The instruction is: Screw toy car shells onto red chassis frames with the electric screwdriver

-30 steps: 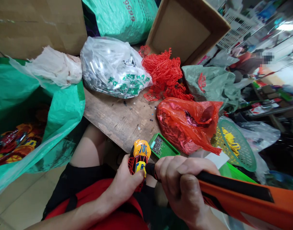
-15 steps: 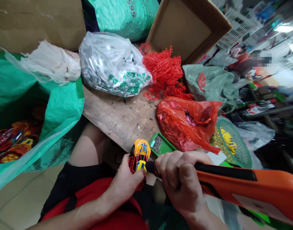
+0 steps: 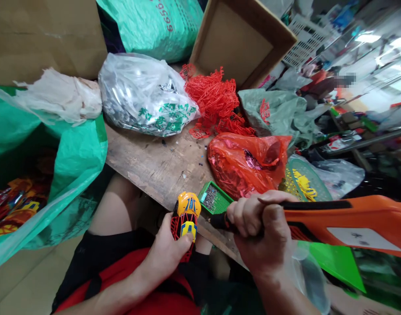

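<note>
Toy car (image 3: 191, 203) looks largely assembled, its yellow part (image 3: 188, 227) seated on the red frame; it sits over the lap by the wooden table (image 3: 148, 162), the left hand (image 3: 166, 250) closed around it; the right hand (image 3: 261, 227) grips an orange tool (image 3: 318, 214), tip apart from the toy car; what remains undone, I cannot tell.

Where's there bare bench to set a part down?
Wooden tabletop between clear bag, red bag and green tray, bar specks. Narrow gap between toy car and tip of driver. Crowded: far side, with red frames and cardboard box.
</note>
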`<state>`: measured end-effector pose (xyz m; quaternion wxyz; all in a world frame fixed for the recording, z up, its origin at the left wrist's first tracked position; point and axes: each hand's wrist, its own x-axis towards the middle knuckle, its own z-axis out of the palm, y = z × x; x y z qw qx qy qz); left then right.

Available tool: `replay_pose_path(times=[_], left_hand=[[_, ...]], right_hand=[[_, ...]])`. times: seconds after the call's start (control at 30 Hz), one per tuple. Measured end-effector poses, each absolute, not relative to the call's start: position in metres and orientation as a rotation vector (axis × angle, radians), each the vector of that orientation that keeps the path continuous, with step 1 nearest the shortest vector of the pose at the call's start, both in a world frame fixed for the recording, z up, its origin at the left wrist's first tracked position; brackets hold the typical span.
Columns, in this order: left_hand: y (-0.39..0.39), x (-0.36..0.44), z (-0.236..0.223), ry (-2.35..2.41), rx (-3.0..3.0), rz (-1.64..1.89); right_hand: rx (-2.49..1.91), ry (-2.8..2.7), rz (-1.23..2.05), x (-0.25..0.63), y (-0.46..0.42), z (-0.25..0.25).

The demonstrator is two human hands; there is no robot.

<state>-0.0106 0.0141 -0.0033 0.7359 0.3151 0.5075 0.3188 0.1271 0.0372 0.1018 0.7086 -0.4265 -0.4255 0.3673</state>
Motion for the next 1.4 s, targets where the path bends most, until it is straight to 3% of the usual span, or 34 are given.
replay_pose_path(times=[0.23,0.6,1.4], left_hand=[[0.010,-0.011,-0.010,1.111,0.627,0.695],[0.015,-0.008,0.011,1.212,0.591,0.650],[0.015,-0.012,0.004,1.230,0.552,0.636]], right_hand=[[-1.076,-0.898,0.582,0.174,0.045,0.087],[-1.056,-0.862,0.662,0.189,0.035,0.063],[-1.023,-0.842,0.746,0.193,0.027,0.051]])
